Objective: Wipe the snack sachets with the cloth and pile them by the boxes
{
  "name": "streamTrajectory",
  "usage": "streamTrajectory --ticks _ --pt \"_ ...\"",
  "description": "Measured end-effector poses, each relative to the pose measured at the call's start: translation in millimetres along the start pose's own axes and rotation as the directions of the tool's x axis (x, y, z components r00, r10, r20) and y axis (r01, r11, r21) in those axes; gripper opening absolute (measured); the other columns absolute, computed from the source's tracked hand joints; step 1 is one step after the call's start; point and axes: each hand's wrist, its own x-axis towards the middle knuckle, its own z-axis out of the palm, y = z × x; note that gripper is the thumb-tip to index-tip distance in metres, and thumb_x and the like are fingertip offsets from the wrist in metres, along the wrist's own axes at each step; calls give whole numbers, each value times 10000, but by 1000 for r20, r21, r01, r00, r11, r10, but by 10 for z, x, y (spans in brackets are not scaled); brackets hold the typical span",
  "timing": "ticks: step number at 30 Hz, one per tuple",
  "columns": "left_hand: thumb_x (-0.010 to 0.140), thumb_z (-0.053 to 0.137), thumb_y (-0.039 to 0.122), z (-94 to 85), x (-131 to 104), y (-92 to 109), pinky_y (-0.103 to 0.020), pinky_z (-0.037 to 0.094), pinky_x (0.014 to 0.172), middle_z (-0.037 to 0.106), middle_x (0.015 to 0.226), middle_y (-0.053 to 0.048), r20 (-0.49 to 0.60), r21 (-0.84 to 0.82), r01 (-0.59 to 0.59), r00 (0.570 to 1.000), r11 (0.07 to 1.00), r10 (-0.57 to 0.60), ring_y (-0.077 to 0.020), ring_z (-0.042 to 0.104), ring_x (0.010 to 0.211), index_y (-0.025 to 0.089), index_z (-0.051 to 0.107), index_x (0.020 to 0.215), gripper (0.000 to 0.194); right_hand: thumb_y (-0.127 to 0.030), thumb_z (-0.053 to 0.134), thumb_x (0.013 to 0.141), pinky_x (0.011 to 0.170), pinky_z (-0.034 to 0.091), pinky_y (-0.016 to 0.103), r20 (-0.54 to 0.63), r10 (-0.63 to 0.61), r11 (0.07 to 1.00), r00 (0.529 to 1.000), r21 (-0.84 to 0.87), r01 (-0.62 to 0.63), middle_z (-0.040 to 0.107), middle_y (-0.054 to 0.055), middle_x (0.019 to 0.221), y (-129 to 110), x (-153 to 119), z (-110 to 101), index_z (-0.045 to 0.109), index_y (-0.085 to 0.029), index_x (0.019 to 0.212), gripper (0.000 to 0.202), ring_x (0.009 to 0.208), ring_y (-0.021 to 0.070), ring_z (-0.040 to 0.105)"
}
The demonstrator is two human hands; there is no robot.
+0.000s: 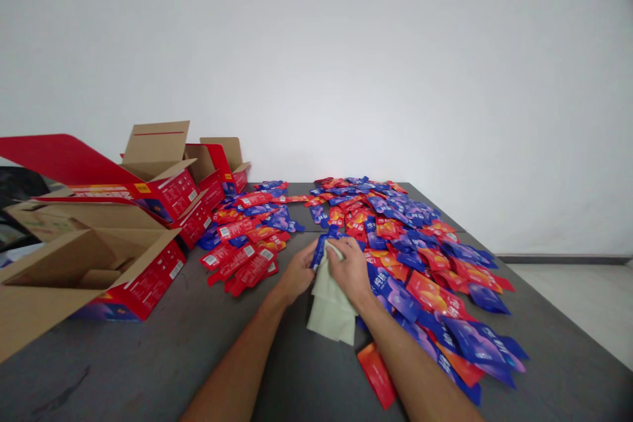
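Near the middle of the dark table, my left hand (299, 273) is closed on the edge of a blue pouch (320, 252). My right hand (350, 269) pinches a pale cream cloth (330, 313) against that pouch, and the cloth hangs in folds toward me onto the table. The pouch's far end, with what looks like a spout, points away from me; its middle is partly covered by the cloth and my fingers. Just right of my right hand lies a large spread of red and blue pouches (430, 290). A red pouch (376, 374) lies by my right forearm.
Left of my hands lies a smaller pile of red and blue pouches (252, 264), several with barcodes up. Open red cardboard boxes (148, 280) line the table's left side, flaps spread out. A white wall (346, 66) stands behind the table (208, 356).
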Motion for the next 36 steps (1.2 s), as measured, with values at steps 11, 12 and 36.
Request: streamTrajectory --ticks 11,12,36 --pt "669 642 39 47 1 78 -506 332 1155 643 1313 -82 67 189 -154 987 970 144 -297 493 1330 224 579 1359 717 -330 574 927 835 511 356 -159 75 996 984 -38 -82 641 84 960 -3 69 -117 751 -194 1054 257 874 209 621" --pt "668 643 39 50 -2 80 -506 322 1162 635 1325 -80 75 208 -166 985 964 154 -298 486 1336 224 579 1359 718 -331 576 925 831 511 358 -166 73 996 983 -43 -81 639 86 958 -5 69 -114 752 -189 1051 258 871 211 620" --pt "582 611 56 -61 28 111 -278 500 741 726 1124 -72 -325 -122 11 945 992 -51 -216 681 907 191 669 1211 646 -322 618 886 860 520 380 -80 68 998 994 -6 -69 694 89 950 -40 23 1 749 -207 1008 213 897 229 636"
